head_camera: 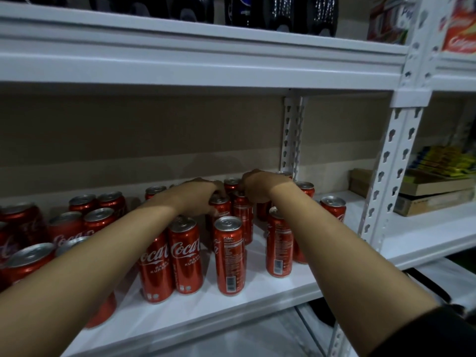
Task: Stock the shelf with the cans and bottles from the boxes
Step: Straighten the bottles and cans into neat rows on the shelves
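Observation:
Several slim red cola cans (229, 253) stand upright on the white shelf board (270, 287). Both my arms reach deep into the shelf. My left hand (203, 194) curls round the top of a red can (219, 210) in the middle rows. My right hand (260, 185) grips another red can (243, 215) just to its right, fingers bent over the rim. The fingertips of both hands are hidden behind the hands and cans. More cans stand at the left (98, 220) and at the right (333, 207).
The shelf above (206, 63) carries dark bottles (280, 14). White slotted uprights (394, 163) bound the bay on the right. Beyond them lie cardboard boxes (432, 197) and yellow packets (443, 158). Red cartons (461, 27) sit top right.

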